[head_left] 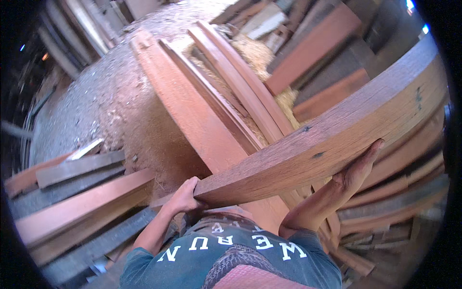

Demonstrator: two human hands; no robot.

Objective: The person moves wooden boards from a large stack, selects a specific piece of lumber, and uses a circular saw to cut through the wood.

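A long, thick wooden beam (284, 166) slants across the front of my body, from its near end at the left up to the far right. It has a rough brown face with a few dark knots or marks. My left hand (185, 196) is wrapped around its near end, with the fingertips hidden behind the wood. Farther along, my right hand (358, 168) holds the beam from the near lower side, fingers stretched along its face. Under the beam, a wide reddish plank (192, 106) runs away from me.
Several long planks (240, 77) lie beside the wide one. Stacked boards (86, 197) stand at the left, and more timber (317, 48) is piled at the far right. Curved-looking stacked beams (394, 188) are close on the right. Sawdust (255, 55) and gritty ground (96, 96) show beyond.
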